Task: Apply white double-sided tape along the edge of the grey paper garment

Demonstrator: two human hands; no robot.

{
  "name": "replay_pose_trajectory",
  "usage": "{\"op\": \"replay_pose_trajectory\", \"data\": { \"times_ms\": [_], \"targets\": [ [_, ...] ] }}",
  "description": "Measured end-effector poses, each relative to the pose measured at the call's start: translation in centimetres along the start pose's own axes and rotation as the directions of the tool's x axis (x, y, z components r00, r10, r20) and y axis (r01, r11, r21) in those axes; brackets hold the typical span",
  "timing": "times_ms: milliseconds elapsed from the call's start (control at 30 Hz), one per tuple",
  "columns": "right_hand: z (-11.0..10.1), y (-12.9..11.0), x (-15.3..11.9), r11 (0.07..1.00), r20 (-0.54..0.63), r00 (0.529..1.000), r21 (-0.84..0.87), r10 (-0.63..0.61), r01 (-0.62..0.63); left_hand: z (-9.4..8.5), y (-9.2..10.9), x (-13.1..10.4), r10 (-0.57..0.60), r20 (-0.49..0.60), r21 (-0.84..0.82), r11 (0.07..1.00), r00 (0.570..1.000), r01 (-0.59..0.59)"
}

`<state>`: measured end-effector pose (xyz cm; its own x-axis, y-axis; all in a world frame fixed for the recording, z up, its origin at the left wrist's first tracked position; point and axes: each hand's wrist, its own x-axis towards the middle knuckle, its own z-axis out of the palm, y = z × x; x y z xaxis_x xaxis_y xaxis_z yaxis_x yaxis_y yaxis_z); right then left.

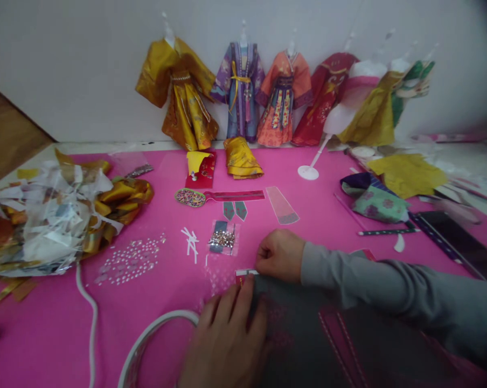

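My left hand (227, 334) lies low in the middle of the head view, its fingers stretched forward. Its fingertips touch a small red piece with a white strip (242, 277). Just beyond, my right hand (282, 256) is curled closed at the right end of that piece. Whatever is between its fingers is hidden. A clear packet of shiny beads (222, 238) lies ahead of my hands, with thin white strips (190, 245) to its left. Rhinestones (130, 262) are scattered farther left. Beneath my right forearm spreads a dark grey area (300, 328) with pink stitched-looking lines.
Doll-sized robes (240, 97) stand along the wall. A heap of gold and white scraps (65, 215) fills the left side. A white curved band (146, 337) and a white cord (90, 312) lie near me. A phone (457, 237) and fabric scraps (381, 205) are at right.
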<state>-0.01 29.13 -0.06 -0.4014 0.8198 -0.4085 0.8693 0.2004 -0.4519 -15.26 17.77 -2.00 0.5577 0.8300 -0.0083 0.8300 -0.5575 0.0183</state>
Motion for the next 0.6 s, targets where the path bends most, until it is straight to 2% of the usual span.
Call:
{"op": "replay_pose_trajectory", "data": {
  "times_ms": [600],
  "targets": [
    [-0.08, 0.03, -0.02, 1.0, -0.009, 1.0, -0.012, 0.002, -0.002, 0.24, -0.07, 0.08, 0.017, -0.011, -0.016, 1.0, 1.0, -0.017]
  ]
}}
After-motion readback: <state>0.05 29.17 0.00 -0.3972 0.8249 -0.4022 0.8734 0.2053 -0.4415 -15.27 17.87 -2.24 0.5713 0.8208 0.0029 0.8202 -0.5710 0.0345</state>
